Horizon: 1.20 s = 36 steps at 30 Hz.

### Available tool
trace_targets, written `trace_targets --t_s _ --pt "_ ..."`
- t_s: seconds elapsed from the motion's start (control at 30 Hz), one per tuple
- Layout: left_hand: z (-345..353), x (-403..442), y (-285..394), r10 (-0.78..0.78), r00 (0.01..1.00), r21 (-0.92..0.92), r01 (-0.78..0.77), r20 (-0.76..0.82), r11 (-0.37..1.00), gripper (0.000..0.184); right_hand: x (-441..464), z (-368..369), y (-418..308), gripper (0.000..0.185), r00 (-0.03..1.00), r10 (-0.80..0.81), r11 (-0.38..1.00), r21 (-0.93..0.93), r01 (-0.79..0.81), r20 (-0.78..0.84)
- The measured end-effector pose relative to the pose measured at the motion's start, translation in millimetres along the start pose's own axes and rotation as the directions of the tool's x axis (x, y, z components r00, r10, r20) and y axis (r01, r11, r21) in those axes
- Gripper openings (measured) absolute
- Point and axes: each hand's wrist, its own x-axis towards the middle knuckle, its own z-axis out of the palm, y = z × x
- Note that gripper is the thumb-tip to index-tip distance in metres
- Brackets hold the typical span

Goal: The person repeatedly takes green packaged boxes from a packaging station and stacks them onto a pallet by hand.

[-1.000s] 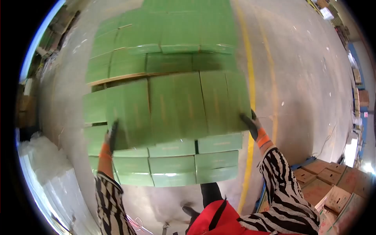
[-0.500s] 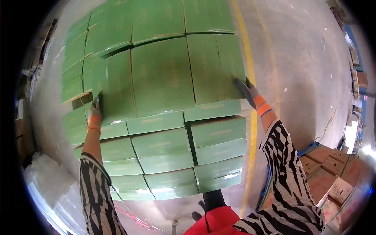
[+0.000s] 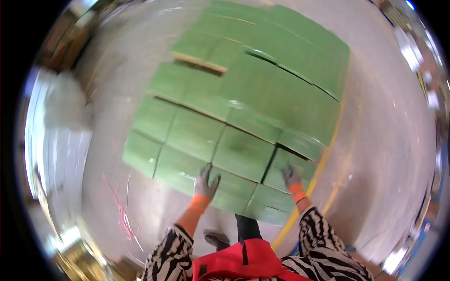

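A stack of green cardboard cartons in stepped rows fills the middle of the view. My left hand, in a grey glove with an orange cuff, is at the front cartons with its fingers spread and nothing in it. Farther right, my right hand, gloved alike, is over a front-right carton. Its fingers are stretched out and somewhat blurred, and no object shows in them. Whether either palm touches cardboard I cannot tell. Dark gaps separate some cartons.
A yellow floor line runs along the stack's right side. Pink strapping lies on the concrete floor at the left. Beyond it are white wrapped stacks. A brown strip shows between cartons at the back left.
Both hands have left the sides of the upper cartons and come back to the lower front ones, closer together. The view has turned, so the stack appears slanted.
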Motion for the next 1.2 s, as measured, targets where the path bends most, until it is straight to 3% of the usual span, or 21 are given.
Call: trace_targets --t_s 0.03,0.07,0.17,0.23,0.27,0.3,0.4,0.47,0.5,0.57,0.63,0.7,0.77,0.8,0.87,0.93,0.97,1.0,1.03,1.13,1.2 --pt "-21 -58 -2 -0.199 0.979 0.031 0.198 0.035 0.98 0.051 -28 34 -4 0.059 0.968 0.067 0.986 0.133 -0.101 0.241" --pt "-38 -115 -21 -0.351 0.933 -0.056 0.356 0.084 0.933 0.049 -67 26 -71 0.053 0.837 0.219 0.972 -0.035 -0.233 0.502" --pt "-85 -302 -50 -0.682 0.714 -0.023 0.688 -0.159 0.725 0.053 -159 128 -70 0.048 0.669 -0.259 0.962 0.251 0.111 0.697" --pt "-133 -403 -6 -0.671 0.465 0.104 0.857 -0.577 0.505 0.063 -204 193 -31 0.046 0.411 -0.415 0.898 0.439 0.039 0.812" --pt "-162 -452 0 -0.624 0.284 0.041 0.927 -0.728 0.374 0.068 -269 132 -152 0.044 0.333 -0.351 0.903 0.223 0.366 0.875" --pt "-186 -502 4 -0.539 0.112 -0.029 0.969 -0.835 0.247 0.073 -308 163 -178 0.043 0.196 -0.347 0.921 0.294 0.254 0.917" --pt "-228 -631 7 -0.251 -0.407 -0.415 0.909 -0.878 -0.019 0.081 -415 241 -227 0.044 -0.124 -0.289 0.951 0.27 -0.154 0.949" --pt "-202 -715 40 -0.175 -0.7 -0.702 0.71 -0.693 -0.061 0.088 -471 224 -219 0.046 -0.195 -0.368 0.895 0.404 0.191 0.909" --pt "-191 -742 14 -0.169 -0.893 -0.907 0.422 -0.416 0.005 0.093 -516 270 -228 0.047 -0.253 -0.341 0.895 0.395 0.209 0.906" --pt "-139 -794 -31 -0.279 -0.944 -0.978 0.14 -0.178 0.153 0.097 -606 273 -280 0.054 -0.314 -0.327 0.77 0.444 0.458 0.891" --pt "-163 -775 -24 -0.555 -0.829 -0.933 -0.248 0.065 0.262 0.094 -679 266 -323 0.066 -0.355 -0.406 0.545 0.535 0.646 0.842" --pt "-155 -764 -20 -0.746 -0.661 -0.877 -0.405 0.084 0.259 0.087 -710 263 -333 0.075 -0.423 -0.416 0.49 0.59 0.642 0.805" --pt "-106 -743 -65 -0.608 -0.791 -0.986 0.037 0.071 -0.163 0.093 -730 276 -345 0.076 -0.511 -0.27 0.485 0.574 0.66 0.816" --pt "-122 -733 -48 -0.612 -0.79 -0.999 -0.009 0.034 -0.044 0.079 -743 254 -350 0.074 -0.535 -0.184 0.522 0.543 0.658 0.825" --pt "-159 -710 22 -0.76 -0.631 -0.899 -0.409 0.154 0.158 0.072 -718 227 -336 0.07 -0.441 -0.254 0.31 0.504 0.806 0.861" --pt "-194 -691 98 -0.868 -0.444 -0.667 -0.718 0.223 0.196 0.069 -688 183 -324 0.061 -0.499 0.046 0.579 0.384 0.72 0.866" --pt "-176 -694 124 -0.882 -0.441 -0.767 -0.62 0.167 0.165 0.063 -655 175 -299 0.059 -0.547 0.011 0.53 0.459 0.713 0.837" --pt "-148 -700 145 -0.898 -0.433 -0.82 -0.541 0.083 0.185 0.055 -639 152 -297 0.061 -0.533 0.207 0.546 0.355 0.759 0.821" --pt "-165 -703 183 -0.918 -0.361 -0.729 -0.671 0.165 0.134 0.047 -640 139 -303 0.064 -0.51 0.384 0.547 0.255 0.797 0.77" --pt "-113 -703 242 -0.897 -0.401 -0.711 -0.685 0.186 0.159 0.048 -712 157 -334 0.064 -0.641 0.179 0.421 0.531 0.736 0.746" --pt "-118 -707 268 -0.908 -0.328 -0.578 -0.806 0.26 0.125 0.052 -789 186 -361 0.075 -0.641 -0.182 0.33 0.66 0.675 0.746"
